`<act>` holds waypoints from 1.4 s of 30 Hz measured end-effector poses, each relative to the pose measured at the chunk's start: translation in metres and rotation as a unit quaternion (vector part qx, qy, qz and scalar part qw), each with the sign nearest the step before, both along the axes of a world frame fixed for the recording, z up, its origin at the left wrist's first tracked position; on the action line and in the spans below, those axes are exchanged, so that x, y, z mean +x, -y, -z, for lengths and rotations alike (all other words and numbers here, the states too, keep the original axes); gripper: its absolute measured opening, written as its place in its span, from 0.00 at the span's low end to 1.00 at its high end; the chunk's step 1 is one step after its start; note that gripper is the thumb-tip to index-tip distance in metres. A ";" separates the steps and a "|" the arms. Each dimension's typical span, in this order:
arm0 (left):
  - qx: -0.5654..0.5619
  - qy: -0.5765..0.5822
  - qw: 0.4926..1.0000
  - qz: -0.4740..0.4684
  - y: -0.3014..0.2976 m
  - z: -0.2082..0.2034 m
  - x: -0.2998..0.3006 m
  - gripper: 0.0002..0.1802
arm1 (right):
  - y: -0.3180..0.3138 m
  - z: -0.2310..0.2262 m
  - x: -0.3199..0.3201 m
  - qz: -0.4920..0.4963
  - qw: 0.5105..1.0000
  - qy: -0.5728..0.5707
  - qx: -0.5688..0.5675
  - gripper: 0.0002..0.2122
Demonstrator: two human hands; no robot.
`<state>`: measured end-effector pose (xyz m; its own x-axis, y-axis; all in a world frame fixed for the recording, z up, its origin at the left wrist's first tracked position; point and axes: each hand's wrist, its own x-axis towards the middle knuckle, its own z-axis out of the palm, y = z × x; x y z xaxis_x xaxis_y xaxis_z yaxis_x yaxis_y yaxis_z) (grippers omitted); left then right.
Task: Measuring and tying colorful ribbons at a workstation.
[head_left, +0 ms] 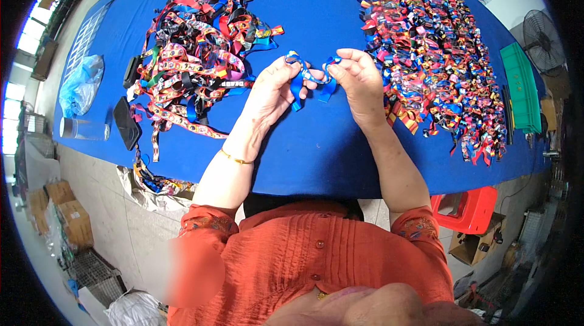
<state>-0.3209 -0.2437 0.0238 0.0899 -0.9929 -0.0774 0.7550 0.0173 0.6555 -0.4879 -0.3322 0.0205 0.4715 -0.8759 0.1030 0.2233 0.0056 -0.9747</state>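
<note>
Both my hands are raised over the middle of the blue-covered table, pinching one short blue patterned ribbon (296, 90) between them. My left hand (281, 81) grips one part of it between thumb and fingers, closed. My right hand (358, 79) pinches the other part, also closed, with a blue tail hanging below. The ribbon looks looped or crossed, though the fingers hide its exact form. To the left lies a loose tangled heap of printed ribbons (191, 52). On the right, many short, knotted-looking ribbon pieces (432, 52) lie in dense rows.
A black phone-like object (126, 123), a clear cylinder (85, 129) and a blue plastic bag (82, 86) are at the table's left. A green tray (521, 89) and a black fan (541, 40) stand at the right. A red stool (468, 210) is below the right edge.
</note>
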 end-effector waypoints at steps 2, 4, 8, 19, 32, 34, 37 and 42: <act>0.008 -0.001 1.000 -0.003 0.000 -0.001 -0.001 0.05 | 0.001 0.001 0.001 -0.011 1.000 0.005 0.021 0.05; 0.008 -0.004 1.000 -0.003 0.000 -0.001 -0.001 0.05 | 0.002 0.004 0.002 -0.010 1.000 -0.002 -0.019 0.03; 0.003 -0.005 1.000 -0.001 -0.001 -0.001 0.001 0.04 | -0.002 -0.002 0.004 -0.024 0.999 0.036 0.014 0.08; -0.027 0.021 0.999 0.042 -0.008 -0.003 -0.003 0.12 | -0.004 0.008 0.008 -0.066 0.997 0.048 0.008 0.17; 0.043 0.196 0.980 -0.003 -0.002 0.006 -0.009 0.08 | -0.024 -0.008 0.009 -0.063 0.991 0.032 -0.111 0.12; 0.028 0.207 0.978 -0.005 -0.003 0.008 -0.012 0.07 | -0.027 -0.013 0.009 -0.043 0.989 -0.021 -0.141 0.11; 0.029 0.256 0.965 -0.042 -0.005 0.004 -0.018 0.11 | -0.027 -0.014 0.010 -0.031 0.989 -0.032 -0.139 0.11; 0.021 0.272 0.961 -0.045 -0.007 0.000 -0.019 0.09 | -0.027 -0.013 0.011 -0.024 0.992 -0.022 -0.122 0.13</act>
<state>-0.3399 -0.2372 0.0236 0.2146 -0.9761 -0.0353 0.2977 0.0309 0.9542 -0.4771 -0.3057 0.0331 0.5200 -0.8044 0.2871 0.1857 -0.2217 -0.9573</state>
